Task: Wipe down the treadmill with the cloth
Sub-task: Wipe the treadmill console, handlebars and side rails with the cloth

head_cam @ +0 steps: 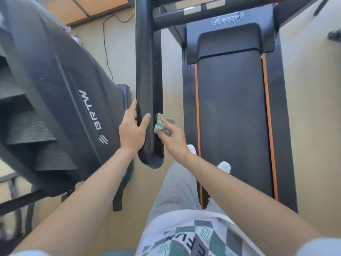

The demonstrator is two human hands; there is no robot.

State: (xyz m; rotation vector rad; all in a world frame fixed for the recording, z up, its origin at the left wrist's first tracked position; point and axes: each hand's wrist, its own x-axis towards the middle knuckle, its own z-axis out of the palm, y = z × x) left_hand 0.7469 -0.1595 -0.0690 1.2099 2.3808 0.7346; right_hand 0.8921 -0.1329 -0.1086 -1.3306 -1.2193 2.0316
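A black treadmill (230,108) with orange stripes along its belt fills the right of the view. Its left handrail (147,71) runs down the middle toward me. My left hand (132,130) holds the near end of the handrail, fingers on its left side and thumb across its top. My right hand (172,137) pinches a crumpled green patterned cloth (161,124) and presses it against the handrail's right side, just right of my left thumb.
A second dark machine (60,100) marked BRTW stands close on the left. A black cable (106,47) trails over the tan floor behind it. My legs and white shoes (224,166) stand at the treadmill's left edge. A crossbar (203,16) spans the top.
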